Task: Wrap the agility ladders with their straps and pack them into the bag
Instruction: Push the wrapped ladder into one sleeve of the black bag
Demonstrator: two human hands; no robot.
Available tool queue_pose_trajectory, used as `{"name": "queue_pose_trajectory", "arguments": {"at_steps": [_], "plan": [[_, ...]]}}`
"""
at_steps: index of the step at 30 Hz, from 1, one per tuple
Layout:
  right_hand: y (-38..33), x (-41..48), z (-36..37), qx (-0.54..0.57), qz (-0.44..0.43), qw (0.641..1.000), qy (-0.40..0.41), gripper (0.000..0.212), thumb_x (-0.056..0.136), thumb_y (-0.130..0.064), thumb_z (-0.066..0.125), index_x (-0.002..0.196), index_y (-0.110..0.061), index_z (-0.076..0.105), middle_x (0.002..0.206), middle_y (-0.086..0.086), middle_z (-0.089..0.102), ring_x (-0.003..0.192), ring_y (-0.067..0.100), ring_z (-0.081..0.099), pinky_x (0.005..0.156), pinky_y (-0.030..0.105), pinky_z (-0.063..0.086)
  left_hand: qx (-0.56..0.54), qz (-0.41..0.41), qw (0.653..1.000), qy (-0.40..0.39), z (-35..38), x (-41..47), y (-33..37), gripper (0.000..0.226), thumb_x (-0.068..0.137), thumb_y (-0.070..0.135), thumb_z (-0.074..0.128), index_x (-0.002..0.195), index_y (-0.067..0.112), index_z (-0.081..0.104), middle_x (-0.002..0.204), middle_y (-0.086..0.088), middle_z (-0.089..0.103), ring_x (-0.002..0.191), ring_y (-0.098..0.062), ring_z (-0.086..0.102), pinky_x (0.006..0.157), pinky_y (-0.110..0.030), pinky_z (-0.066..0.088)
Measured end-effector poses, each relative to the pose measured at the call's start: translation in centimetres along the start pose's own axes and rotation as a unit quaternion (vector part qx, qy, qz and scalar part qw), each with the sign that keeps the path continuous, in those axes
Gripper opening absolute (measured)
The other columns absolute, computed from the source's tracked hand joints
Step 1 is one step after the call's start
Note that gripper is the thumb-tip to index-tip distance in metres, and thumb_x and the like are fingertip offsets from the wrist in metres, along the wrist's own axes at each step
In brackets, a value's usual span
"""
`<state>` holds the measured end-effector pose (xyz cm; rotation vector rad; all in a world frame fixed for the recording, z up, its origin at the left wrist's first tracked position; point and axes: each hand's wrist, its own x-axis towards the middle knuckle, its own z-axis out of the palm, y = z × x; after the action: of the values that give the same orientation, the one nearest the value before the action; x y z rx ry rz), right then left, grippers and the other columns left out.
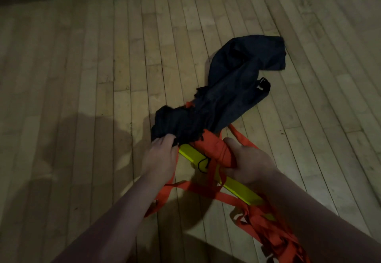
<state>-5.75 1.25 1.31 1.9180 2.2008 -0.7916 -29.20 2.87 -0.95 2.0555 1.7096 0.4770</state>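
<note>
Hands: left (159, 155) grips bag (233, 89) mouth; right (245, 163) holds ladder bundle (212, 151).

Far end of the ladder bundle (214, 149) sits inside the mouth of the dark bag (237, 81); how deep, cannot tell. Left hand (159, 155): fingertips buried in bunched bag cloth. Right hand (249, 164): fingers curl under the bundle, out of sight; its forearm covers the near end of the yellow rungs (243, 193). Loose straps (276, 236) run off the bottom right edge. Both forearms cut by the bottom edge. Black buckle (265, 86) beside the bag: its attachment unclear. Thin cord (203, 165) on a rung, too fine to trace. Floor (82, 56) fades to black along the top edge.
</note>
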Motion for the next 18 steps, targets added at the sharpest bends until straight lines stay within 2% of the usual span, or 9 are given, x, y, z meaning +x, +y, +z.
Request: {"name": "queue_pose_trajectory", "arguments": {"at_steps": [3, 4, 6, 9, 12, 13, 15, 18], "plan": [[-0.5, 0.0, -0.5, 0.047, 0.006, 0.999, 0.006, 0.069, 0.076, -0.051, 0.062, 0.133, -0.033, 0.028, 0.096, 0.002, 0.064, 0.09, 0.025, 0.063, 0.071, 0.034, 0.05, -0.087, -0.05, 0.995, -0.024, 0.0, -0.1, 0.9, 0.01, 0.097, 0.009, 0.045, 0.099, 0.006, 0.053, 0.061, 0.003, 0.045, 0.049, -0.008, 0.041, 0.042, -0.017, 0.025], [-0.9, 0.0, -0.6, 0.062, 0.002, 0.998, -0.003, 0.068, 0.076, -0.05, 0.063, 0.133, -0.033, 0.029, 0.095, 0.001, 0.064, 0.089, 0.024, 0.063, 0.071, 0.033, 0.049, -0.123, -0.061, 0.99, -0.029, 0.1, 0.0, 1.4, 0.008, 0.098, 0.009, 0.043, 0.097, 0.01, 0.051, 0.059, 0.004, 0.042, 0.049, -0.008, 0.038, 0.043, -0.018, 0.024], [-1.5, 0.2, -0.5, 0.098, 0.004, 0.995, -0.022, 0.07, 0.075, -0.049, 0.064, 0.132, -0.033, 0.027, 0.094, 0.002, 0.064, 0.085, 0.025, 0.063, 0.072, 0.035, 0.05, -0.189, -0.083, 0.978, -0.024, 0.3, 0.4, 2.3, 0.011, 0.099, 0.011, 0.039, 0.094, 0.016, 0.048, 0.061, -0.005, 0.046, 0.052, -0.015, 0.042, 0.047, -0.024, 0.026], [-2.2, 0.4, -0.3, 0.216, 0.041, 0.976, -0.013, 0.079, 0.066, -0.051, 0.066, 0.131, -0.033, 0.024, 0.094, 0.006, 0.065, 0.08, 0.025, 0.064, 0.074, 0.041, 0.053, -0.244, -0.122, 0.962, -0.02, 0.1, 0.8, 2.8, 0.015, 0.101, 0.014, 0.037, 0.096, 0.019, 0.05, 0.078, -0.024, 0.058, 0.065, -0.024, 0.051, 0.058, -0.029, 0.032], [-3.0, 0.4, 0.1, 0.279, 0.055, 0.959, -0.004, 0.082, 0.071, -0.04, 0.072, 0.135, -0.029, 0.022, 0.09, 0.003, 0.064, 0.08, 0.024, 0.062, 0.073, 0.037, 0.05, -0.276, -0.136, 0.951, -0.037, 0.1, 0.9, 2.6, 0.016, 0.101, 0.017, 0.039, 0.096, 0.018, 0.054, 0.089, -0.029, 0.061, 0.069, -0.029, 0.054, 0.063, -0.033, 0.035], [-3.3, 0.4, 0.3, 0.287, 0.055, 0.956, -0.008, 0.085, 0.073, -0.037, 0.071, 0.138, -0.029, 0.018, 0.088, 0.003, 0.064, 0.08, 0.023, 0.062, 0.073, 0.036, 0.05, -0.283, -0.128, 0.949, -0.054, 0.3, 0.7, 2.4, 0.016, 0.1, 0.02, 0.04, 0.094, 0.018, 0.055, 0.088, -0.025, 0.061, 0.071, -0.032, 0.055, 0.064, -0.036, 0.037], [-3.7, 0.3, 0.4, 0.31, 0.053, 0.949, -0.018, 0.097, 0.076, -0.032, 0.07, 0.146, -0.034, 0.003, 0.085, 0.003, 0.064, 0.076, 0.021, 0.062, 0.071, 0.035, 0.049, -0.3, -0.095, 0.944, -0.1, 0.6, 0.1, 2.8, 0.017, 0.094, 0.034, 0.044, 0.087, 0.022, 0.054, 0.081, -0.013, 0.058, 0.073, -0.028, 0.055, 0.066, -0.043, 0.042], [-3.8, 0.1, 0.5, 0.33, 0.042, 0.943, -0.021, 0.107, 0.08, -0.026, 0.065, 0.145, -0.044, -0.017, 0.077, 0.004, 0.064, 0.066, 0.019, 0.061, 0.063, 0.032, 0.047, -0.344, -0.059, 0.924, -0.157, 0.7, -0.9, 3.8, 0.034, 0.085, 0.048, 0.047, 0.091, 0.016, 0.059, 0.086, -0.009, 0.062, 0.08, -0.023, 0.06, 0.073, -0.044, 0.048]]}}
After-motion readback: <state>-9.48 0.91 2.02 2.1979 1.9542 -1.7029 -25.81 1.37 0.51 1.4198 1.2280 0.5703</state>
